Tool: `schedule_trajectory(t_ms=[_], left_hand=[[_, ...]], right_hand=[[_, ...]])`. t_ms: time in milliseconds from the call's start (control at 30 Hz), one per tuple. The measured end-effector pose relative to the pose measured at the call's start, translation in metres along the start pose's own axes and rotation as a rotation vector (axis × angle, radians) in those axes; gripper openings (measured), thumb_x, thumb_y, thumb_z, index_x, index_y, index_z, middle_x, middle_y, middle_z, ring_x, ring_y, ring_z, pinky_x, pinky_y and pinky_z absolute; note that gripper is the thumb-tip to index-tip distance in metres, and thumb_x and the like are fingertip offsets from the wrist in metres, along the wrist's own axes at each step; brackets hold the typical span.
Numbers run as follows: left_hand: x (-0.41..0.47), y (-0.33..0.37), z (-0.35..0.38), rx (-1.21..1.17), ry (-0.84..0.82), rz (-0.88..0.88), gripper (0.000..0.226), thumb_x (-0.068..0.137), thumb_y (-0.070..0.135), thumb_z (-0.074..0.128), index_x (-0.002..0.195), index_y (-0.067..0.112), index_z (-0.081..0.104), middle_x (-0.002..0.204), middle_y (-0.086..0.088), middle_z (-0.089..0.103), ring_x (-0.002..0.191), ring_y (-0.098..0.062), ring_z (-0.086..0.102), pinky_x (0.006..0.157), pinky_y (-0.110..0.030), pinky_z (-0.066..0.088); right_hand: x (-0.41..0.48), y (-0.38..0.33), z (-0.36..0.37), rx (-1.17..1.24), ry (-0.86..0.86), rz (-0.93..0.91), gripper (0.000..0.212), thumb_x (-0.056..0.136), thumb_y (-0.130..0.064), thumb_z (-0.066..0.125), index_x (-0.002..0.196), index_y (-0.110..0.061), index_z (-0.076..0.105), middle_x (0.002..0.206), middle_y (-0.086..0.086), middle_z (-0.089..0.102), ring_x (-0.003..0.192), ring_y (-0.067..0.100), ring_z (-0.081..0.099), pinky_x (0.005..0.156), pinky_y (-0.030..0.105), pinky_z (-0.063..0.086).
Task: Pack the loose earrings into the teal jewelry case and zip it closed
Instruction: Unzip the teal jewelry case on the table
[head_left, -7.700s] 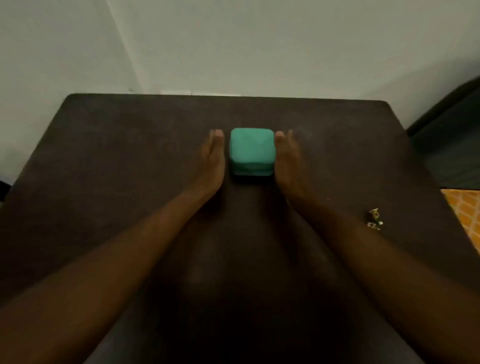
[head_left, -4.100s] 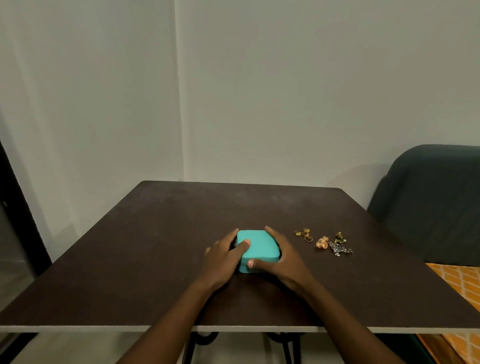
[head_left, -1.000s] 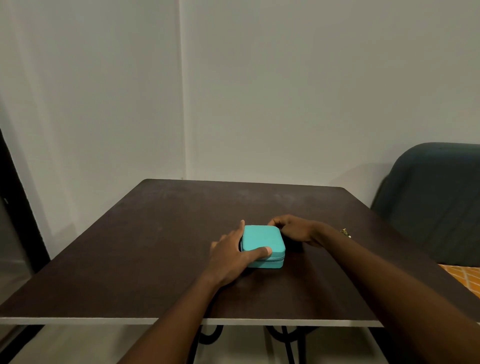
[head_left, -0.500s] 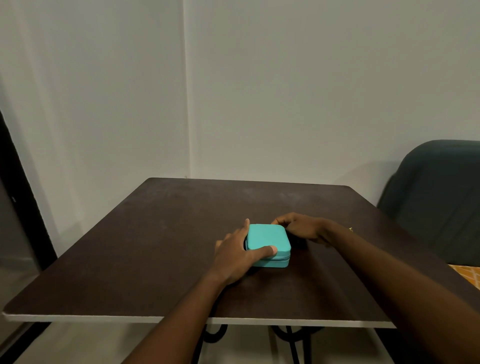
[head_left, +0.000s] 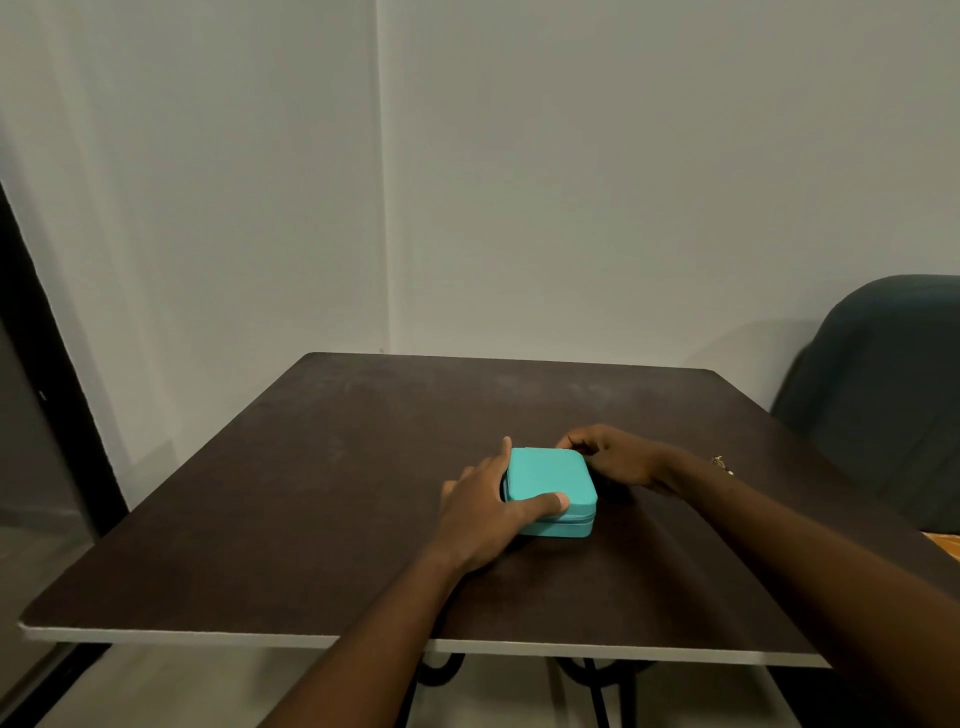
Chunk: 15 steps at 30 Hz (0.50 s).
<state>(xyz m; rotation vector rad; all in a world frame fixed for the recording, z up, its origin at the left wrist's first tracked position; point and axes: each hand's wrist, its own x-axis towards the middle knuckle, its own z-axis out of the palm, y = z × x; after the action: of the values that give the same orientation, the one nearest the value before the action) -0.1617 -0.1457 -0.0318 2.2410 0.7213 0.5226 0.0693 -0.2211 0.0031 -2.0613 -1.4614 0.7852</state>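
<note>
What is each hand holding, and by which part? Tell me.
The left hand grips the case by its left side, thumb on top. The right hand is curled at its far right corner; what it pinches is hidden.

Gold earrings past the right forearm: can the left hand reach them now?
Probably not directly: the left hand grips the square teal jewelry case, and the right forearm lies across the way to the small gold earrings.
</note>
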Motion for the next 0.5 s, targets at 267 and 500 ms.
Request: schedule_trajectory(t_ms=[267, 500], left_hand=[[0.0009, -0.0016, 0.0008, -0.002, -0.007, -0.006, 0.105, 0.077, 0.078, 0.061, 0.16, 0.032, 0.016, 0.155, 0.009, 0.041, 0.134, -0.014, 0.038, 0.108, -0.037, 0.027], [-0.0016, 0.0007, -0.0007, 0.0, 0.004, -0.005, 0.104, 0.078, 0.075, 0.062, 0.161, 0.031, 0.017, 0.155, 0.008, 0.041, 0.134, -0.014, 0.037, 0.108, -0.036, 0.028]], right_hand=[[-0.0112, 0.0025, -0.0032, 0.011, 0.004, -0.045, 0.037, 0.1, 0.005, 0.045, 0.123, -0.016, 0.065, 0.121, -0.002, 0.07, 0.111, 0.01, 0.067, 0.097, 0.031, 0.056], [-0.0056, 0.0055, 0.0053, 0.009, 0.069, -0.084, 0.04, 0.098, 0.01, 0.043, 0.12, -0.015, 0.066, 0.119, -0.001, 0.07, 0.112, 0.01, 0.066, 0.099, 0.033, 0.055]])
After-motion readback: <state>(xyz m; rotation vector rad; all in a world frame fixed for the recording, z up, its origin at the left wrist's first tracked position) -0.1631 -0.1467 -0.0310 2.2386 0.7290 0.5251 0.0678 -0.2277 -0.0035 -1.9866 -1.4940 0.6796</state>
